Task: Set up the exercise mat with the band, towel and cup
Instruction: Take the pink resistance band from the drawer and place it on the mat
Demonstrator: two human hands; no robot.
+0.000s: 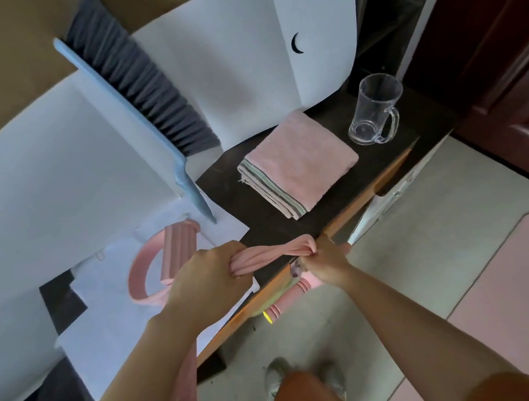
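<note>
A pink exercise band [273, 252] is stretched between my two hands over the front edge of the dark table [256, 198]. My left hand [210, 274] is closed around its left end, my right hand [325, 256] around its right end. Ribbed pink handles of the band show at the left [179, 250], under my right hand [292, 294] and beneath my left forearm [185, 386]. A folded pink towel [298, 162] lies on the table beyond the band. A clear glass cup [375, 110] with a handle stands to the towel's right. The pink exercise mat [521, 298] lies on the floor at the right.
A blue brush with grey bristles [135, 92] lies on large white sheets [44, 173] covering the table's left part. A dark wooden door [517, 56] stands at the right. My feet [302, 381] are on the grey floor by the table's edge.
</note>
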